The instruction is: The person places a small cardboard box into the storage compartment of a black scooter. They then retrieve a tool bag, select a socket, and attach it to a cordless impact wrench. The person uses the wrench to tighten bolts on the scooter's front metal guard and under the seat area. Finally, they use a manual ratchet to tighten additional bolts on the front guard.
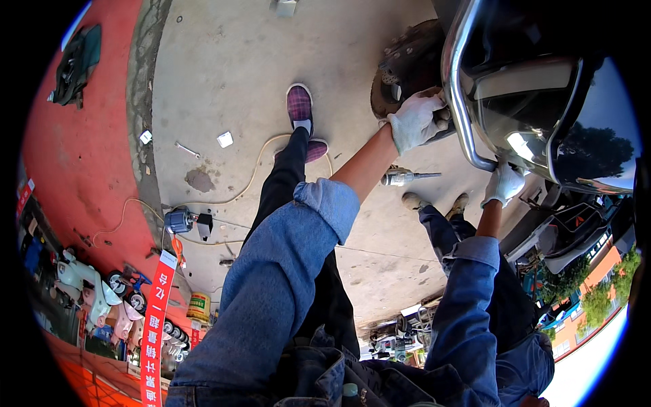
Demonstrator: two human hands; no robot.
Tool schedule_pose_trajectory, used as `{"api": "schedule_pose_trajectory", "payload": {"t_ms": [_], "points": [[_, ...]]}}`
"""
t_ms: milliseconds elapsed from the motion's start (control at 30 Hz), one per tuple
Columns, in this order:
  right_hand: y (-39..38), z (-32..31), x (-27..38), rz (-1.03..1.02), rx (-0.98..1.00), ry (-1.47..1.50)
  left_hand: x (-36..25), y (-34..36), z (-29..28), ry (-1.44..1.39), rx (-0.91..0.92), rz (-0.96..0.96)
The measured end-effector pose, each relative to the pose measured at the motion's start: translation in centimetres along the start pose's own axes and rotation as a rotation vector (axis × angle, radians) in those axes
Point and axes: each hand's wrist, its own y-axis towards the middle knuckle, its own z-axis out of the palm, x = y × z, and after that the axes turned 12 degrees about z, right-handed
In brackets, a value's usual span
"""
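My left hand (415, 121), in a white glove, reaches in beside a curved chrome bar (456, 74) near a dark wheel (386, 95). Its fingers are curled on something dark that I cannot make out. Lower right, my right hand (503, 184), gloved too, closes at the lower end of that bar, just under the glossy dark front (519, 119) of a vehicle; some fingertips are hidden. Both rolled denim sleeves show. A power tool (400, 178) with a long bit lies on the concrete below my left hand.
A spanner (188, 150) and a white scrap (224, 139) lie on the ground. A pale hose (251, 182) runs to a blue motor-like unit (178, 220). Plaid shoes (299, 105) and brown shoes (412, 201) stand nearby. A yellow bucket (198, 306) and parked scooters (85, 285) are at left.
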Motion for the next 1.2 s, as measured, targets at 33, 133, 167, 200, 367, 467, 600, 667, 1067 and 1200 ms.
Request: {"api": "schedule_pose_trajectory", "payload": {"t_ms": [33,133,167,200,367,467,600,667,1067,1200], "points": [[-0.1,0.1,0.0,0.013,0.014,-0.005,0.1,0.3,0.0,0.05,-0.041,-0.001],[-0.1,0.2,0.1,0.058,-0.057,-0.022,0.1,0.5,0.2,0.141,-0.122,-0.026],[0.2,0.1,-0.5,0.009,-0.068,-0.072,0.0,0.4,0.3,0.153,-0.096,-0.022],[0.1,-0.1,-0.1,0.03,-0.068,-0.124,-0.1,0.3,0.5,0.116,-0.127,-0.006],[0.7,-0.3,-0.6,0.109,-0.081,-0.174,0.0,0.3,1.7,-0.011,-0.146,0.012],[0.7,-0.2,-0.8,0.013,-0.119,-0.314,-0.2,0.5,0.1,-0.023,-0.086,0.024],[-4.6,-2.3,5.7,-0.133,-0.133,-0.436,-1.0,0.3,0.9,0.077,-0.119,0.05],[-9.7,-3.5,11.0,-0.046,0.144,-0.135,-1.3,0.3,0.9,0.106,-0.114,0.052],[-11.6,-2.1,16.6,-0.373,0.669,-0.318,-2.3,1.0,0.2,0.118,-0.112,-0.156],[-10.7,-2.1,17.2,-0.404,0.695,-0.293,-2.5,1.5,0.0,0.117,-0.086,-0.175]]}}
